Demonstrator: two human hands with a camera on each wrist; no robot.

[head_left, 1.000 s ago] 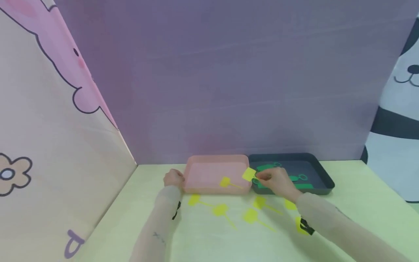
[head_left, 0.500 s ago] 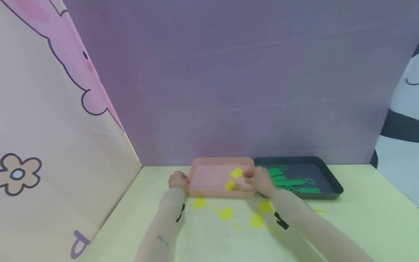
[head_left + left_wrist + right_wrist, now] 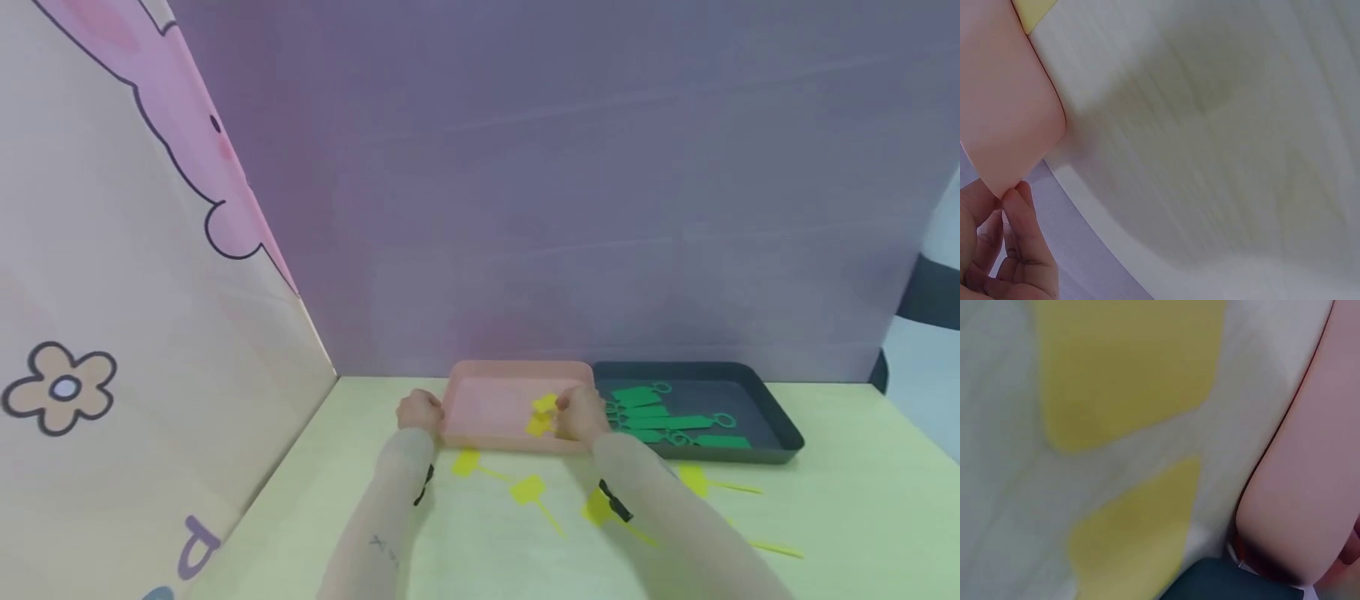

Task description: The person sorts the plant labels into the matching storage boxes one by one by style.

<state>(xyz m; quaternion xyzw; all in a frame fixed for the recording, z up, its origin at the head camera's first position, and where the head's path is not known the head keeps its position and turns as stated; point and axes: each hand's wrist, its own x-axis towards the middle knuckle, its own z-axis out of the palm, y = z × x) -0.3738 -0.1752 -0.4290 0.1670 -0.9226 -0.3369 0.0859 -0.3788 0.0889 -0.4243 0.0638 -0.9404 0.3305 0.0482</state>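
My left hand (image 3: pixel 420 412) pinches the left rim of a pink tray (image 3: pixel 480 404); in the left wrist view, thumb and finger meet at the tray's corner (image 3: pixel 1013 162). Low over the right part of that tray, my right hand (image 3: pixel 581 415) pinches a yellow tag (image 3: pixel 545 403) with a flat square head. Just below it in the head view, another yellow tag (image 3: pixel 537 426) lies inside the tray. In the right wrist view, the pink tray's wall (image 3: pixel 1304 462) hides most of the right hand, and only a bit of finger (image 3: pixel 1352 549) shows.
A dark tray (image 3: pixel 765 417) holding several green tags with ring ends (image 3: pixel 690 422) stands beside the pink one. On the table in front lie several yellow thin-tailed tags (image 3: pixel 527 490), some partly behind the right forearm. A purple-grey backdrop (image 3: pixel 525 208) rises behind both trays.
My right hand has carried the yellow tag left from the dark tray's edge and lowered it into the pink tray. My left hand stays at the rim, while the head view has shifted slightly.
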